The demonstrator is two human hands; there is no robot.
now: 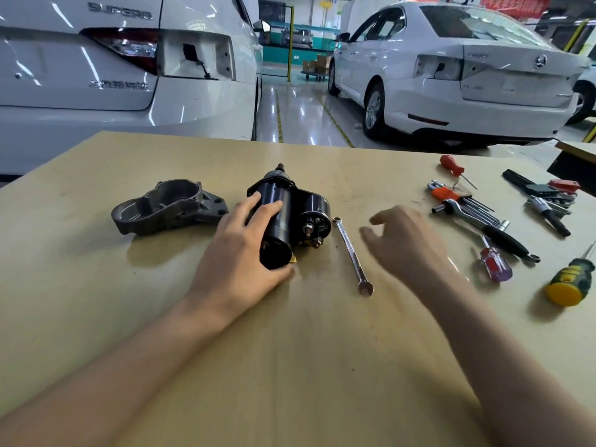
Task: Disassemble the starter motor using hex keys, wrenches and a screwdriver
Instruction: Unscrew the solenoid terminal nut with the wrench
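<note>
1. Pale wooden surface (290, 350); two white cars behind on a glossy floor.
2. Right side tools: red screwdriver (453, 166), hex key set (464, 201) in orange holder, ratchet (483, 225) with black handle, purple-red screwdriver (495, 262), green-yellow screwdriver (571, 280).
3. Chrome combination wrench (352, 254) lies between the hands, just right of the motor.
4. Grey cast housing (169, 206), rough and hollow, sits left of the motor, detached.
5. Starter motor (287, 217): black glossy cylinder, solenoid with studs and nuts facing the camera, mid-surface.
6. Left hand (238, 253) grip wraps the motor body, fingers over top, thumb near its end.
7. Right hand (406, 240) blurred, grip released, fingers loosely spread above the surface, right of the wrench, holding nothing.
</note>
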